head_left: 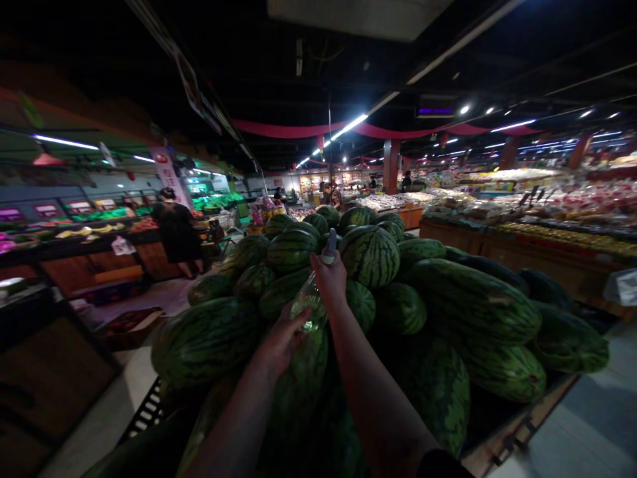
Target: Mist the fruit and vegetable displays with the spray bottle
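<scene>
Over a heap of striped watermelons [371, 255], both of my hands are on a clear spray bottle [312, 295] with a pale grey-white top. My right hand [331, 275] is wrapped round its neck, just under the top. Lower down, my left hand [283, 338] grips the bottle near its base, thumb lying across the front. The bottle tilts away from me, and part of it is hidden by my fingers. A long watermelon [301, 372] lies just below my left hand, and a round one stands right behind my right hand.
Large oblong watermelons [472, 299] are piled at the right, above the stand's wooden edge [522, 418]. A black slatted crate [146, 408] shows at the lower left. A person in black [176, 229] stands by the produce counters at the left. Packed goods fill counters [562, 239] at the right.
</scene>
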`<state>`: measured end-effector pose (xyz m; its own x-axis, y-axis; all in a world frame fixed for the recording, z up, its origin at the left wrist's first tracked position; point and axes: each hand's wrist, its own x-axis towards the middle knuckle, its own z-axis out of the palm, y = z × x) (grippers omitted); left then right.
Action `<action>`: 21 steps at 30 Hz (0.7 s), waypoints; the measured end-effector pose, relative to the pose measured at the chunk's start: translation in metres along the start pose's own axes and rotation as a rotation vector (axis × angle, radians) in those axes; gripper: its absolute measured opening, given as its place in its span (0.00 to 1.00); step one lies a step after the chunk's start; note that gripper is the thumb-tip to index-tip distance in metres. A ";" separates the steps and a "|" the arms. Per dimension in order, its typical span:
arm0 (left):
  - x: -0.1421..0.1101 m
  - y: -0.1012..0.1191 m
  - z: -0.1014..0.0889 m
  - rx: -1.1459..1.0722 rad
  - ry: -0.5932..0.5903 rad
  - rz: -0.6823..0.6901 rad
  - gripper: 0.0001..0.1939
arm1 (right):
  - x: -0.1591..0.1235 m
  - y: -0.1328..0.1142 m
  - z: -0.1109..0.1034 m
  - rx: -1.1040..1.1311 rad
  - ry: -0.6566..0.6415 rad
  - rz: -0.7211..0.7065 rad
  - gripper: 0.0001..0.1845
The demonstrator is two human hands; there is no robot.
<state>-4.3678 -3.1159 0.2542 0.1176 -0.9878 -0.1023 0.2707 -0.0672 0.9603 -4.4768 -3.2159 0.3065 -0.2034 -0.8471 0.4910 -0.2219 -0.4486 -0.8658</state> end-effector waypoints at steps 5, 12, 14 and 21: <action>-0.002 -0.002 0.000 0.019 0.017 -0.002 0.40 | -0.004 -0.008 -0.002 0.080 -0.129 -0.033 0.16; -0.010 0.000 0.002 0.038 -0.090 -0.014 0.42 | -0.014 -0.044 -0.019 -0.043 -0.390 -0.108 0.18; -0.008 -0.001 0.000 0.072 -0.135 -0.018 0.42 | -0.015 -0.054 -0.023 -0.104 -0.431 -0.100 0.20; -0.006 -0.005 -0.002 0.201 -0.313 0.025 0.46 | -0.040 -0.033 -0.047 0.048 -0.179 0.014 0.17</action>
<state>-4.3679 -3.1091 0.2491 -0.1844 -0.9826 -0.0233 0.0752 -0.0377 0.9965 -4.5064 -3.1543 0.3199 -0.0324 -0.8887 0.4574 -0.1731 -0.4457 -0.8783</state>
